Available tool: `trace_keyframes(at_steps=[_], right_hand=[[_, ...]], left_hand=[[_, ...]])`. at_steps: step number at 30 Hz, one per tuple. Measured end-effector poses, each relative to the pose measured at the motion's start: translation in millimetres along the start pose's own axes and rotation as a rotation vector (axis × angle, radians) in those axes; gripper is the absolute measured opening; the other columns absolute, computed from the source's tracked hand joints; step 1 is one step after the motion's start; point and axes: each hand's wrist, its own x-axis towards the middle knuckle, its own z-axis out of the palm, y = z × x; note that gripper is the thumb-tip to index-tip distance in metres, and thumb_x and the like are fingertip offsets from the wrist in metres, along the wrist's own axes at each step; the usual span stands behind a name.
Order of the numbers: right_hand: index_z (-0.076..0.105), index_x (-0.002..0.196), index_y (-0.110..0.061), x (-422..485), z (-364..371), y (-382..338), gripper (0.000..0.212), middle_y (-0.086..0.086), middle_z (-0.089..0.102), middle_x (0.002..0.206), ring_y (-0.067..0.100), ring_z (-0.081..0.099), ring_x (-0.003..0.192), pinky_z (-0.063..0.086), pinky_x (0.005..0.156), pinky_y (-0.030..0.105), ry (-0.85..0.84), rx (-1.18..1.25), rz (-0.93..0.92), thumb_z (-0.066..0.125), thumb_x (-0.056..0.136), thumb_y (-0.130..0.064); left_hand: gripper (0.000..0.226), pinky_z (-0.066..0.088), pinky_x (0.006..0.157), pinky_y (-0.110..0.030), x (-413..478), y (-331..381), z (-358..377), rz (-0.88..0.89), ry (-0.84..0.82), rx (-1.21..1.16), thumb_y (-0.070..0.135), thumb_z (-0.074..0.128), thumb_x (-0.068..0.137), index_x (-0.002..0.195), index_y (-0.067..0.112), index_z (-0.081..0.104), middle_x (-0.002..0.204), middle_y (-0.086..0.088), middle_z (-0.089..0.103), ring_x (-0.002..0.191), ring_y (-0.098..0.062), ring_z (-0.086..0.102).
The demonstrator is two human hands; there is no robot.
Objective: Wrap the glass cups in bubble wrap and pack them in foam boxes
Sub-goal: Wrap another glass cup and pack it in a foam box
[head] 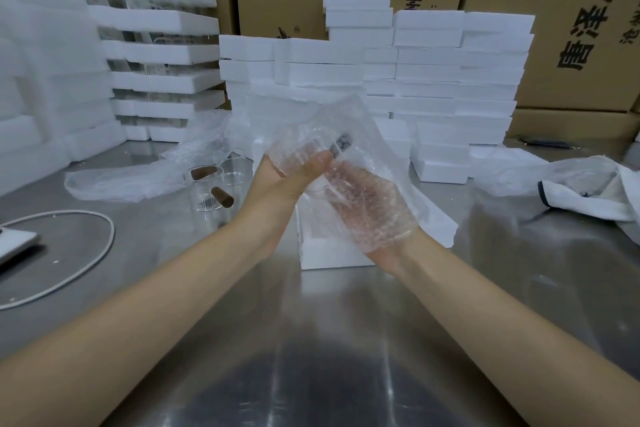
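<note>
Left hand (294, 184) grips the bubble wrap (349, 128) bundled round a glass cup (341, 145), thumb clamped across it; right hand (367, 208) lies flat, palm up, beneath the wrap, all above the open foam box (329, 255) on the surface (311, 340)

Cool, even indoor light; wide-angle view, soft at the edges.

Light falls from overhead: the steel bench (346, 322) throws back broad pale streaks, with one dark patch of shadow at bottom centre (the darkest spot in view). The white foam stacks (450, 80) are nearly blown out, their edges hard to separate. The foam at far left (41, 45) is smeared and out of focus, and straight lines bow toward the corners. The bubble wrap (346, 135) glints faintly and looks slightly blurred; the forearms cast soft-edged shadows.
</note>
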Motion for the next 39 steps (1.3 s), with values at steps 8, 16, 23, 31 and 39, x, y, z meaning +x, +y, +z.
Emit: trace_keyframes(at_steps=[8, 16, 23, 31, 39], right_hand=[[0.066, 0.102, -0.007, 1.2, -8.5, 1.5, 0.029, 0.005, 0.07, 0.099, 0.021, 0.063, 0.103, 0.052, 0.093, 0.029, -0.097, 0.1, -0.007, 0.038, 0.096, -0.002], [0.054, 0.12, -0.005, -1.1, -3.0, 13.1, 0.029, 0.011, 0.058, 0.113, 0.016, 0.059, 0.114, 0.048, 0.087, 0.016, 0.039, -0.053, 0.067, 0.035, 0.099, 0.001], [0.07, 0.104, -0.013, -1.6, -4.5, 0.2, 0.021, -0.003, 0.066, 0.117, 0.006, 0.063, 0.104, 0.048, 0.093, 0.018, -0.36, -0.129, 0.009, 0.054, 0.095, -0.003], [0.062, 0.062, -0.012, 4.6, -23.5, -17.7, 0.038, 0.001, 0.059, 0.058, 0.014, 0.063, 0.054, 0.029, 0.042, 0.017, 0.193, -0.22, -0.072, 0.036, 0.078, 0.011], [0.062, 0.117, -0.02, -5.4, -6.0, -22.5, 0.056, -0.006, 0.073, 0.087, 0.006, 0.067, 0.065, 0.048, 0.048, 0.017, -0.198, -0.169, 0.161, 0.047, 0.084, -0.064]], left_hand=[[0.044, 0.056, 0.082, -0.042, -2.5, -0.6, -1.4, -0.003, -0.149, 0.454, 0.05, 0.079, 0.063, 0.097, 0.025, 0.069, 0.093, -0.021, 0.07, 0.082, -0.026, 0.068], [0.024, 0.045, 0.066, -0.003, -0.5, -6.3, 0.7, 0.146, 0.07, 0.401, 0.009, 0.067, 0.087, 0.101, 0.029, 0.063, 0.087, 0.025, 0.07, 0.082, 0.012, 0.064], [0.023, 0.046, 0.057, -0.01, 5.9, -9.0, -7.4, 0.132, 0.397, 0.358, -0.007, 0.047, 0.088, 0.094, 0.008, 0.063, 0.067, 0.014, 0.063, 0.059, 0.005, 0.056], [0.035, 0.035, 0.043, -0.015, 9.9, 24.3, -23.8, -0.221, 0.367, -0.152, -0.004, 0.027, 0.096, 0.077, 0.011, 0.052, 0.054, 0.008, 0.052, 0.044, -0.003, 0.046], [0.072, 0.041, 0.032, -0.013, -16.4, 42.1, -4.7, -0.347, -0.085, 0.298, -0.002, 0.044, 0.096, 0.03, 0.022, 0.061, 0.035, 0.007, 0.054, 0.03, -0.002, 0.052]])
